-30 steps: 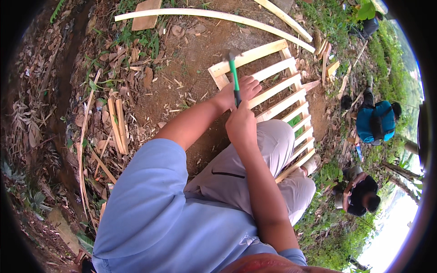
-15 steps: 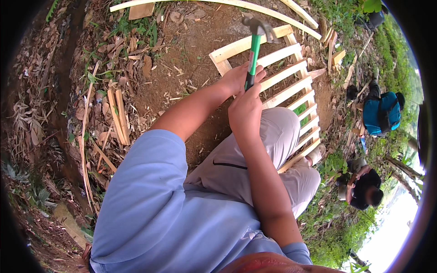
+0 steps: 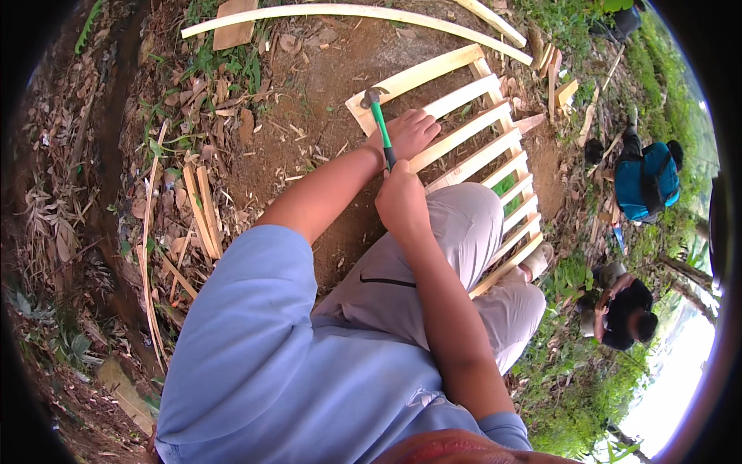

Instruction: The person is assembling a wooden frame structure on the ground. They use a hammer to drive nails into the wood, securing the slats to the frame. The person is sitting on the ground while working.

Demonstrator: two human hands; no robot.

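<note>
My right hand (image 3: 403, 199) is closed round the dark grip of a claw hammer (image 3: 379, 117) with a green handle. The hammer's head appears over the left end of the outermost slat; contact cannot be made out. Just beside the hammer, my left hand (image 3: 410, 133) has its fingers curled over the left end of a pale wooden slat (image 3: 464, 95), partly hiding it. That slat belongs to a ladder-like wooden frame (image 3: 440, 68) of several crosspieces on the ground, reaching along my bent legs. Any nail under my left fingers is hidden.
A long curved wooden strip (image 3: 348, 10) lies beyond the frame. Loose sticks (image 3: 201, 203) rest among leaves at the left. Wood offcuts (image 3: 566, 93) lie at the right, near a teal bag (image 3: 646, 182). A person in dark clothes (image 3: 627, 313) sits farther right.
The hammer has swung down and left, from raised above the slats to over the frame's left end. My left hand has shifted slightly, its fingers now over the slat's end.
</note>
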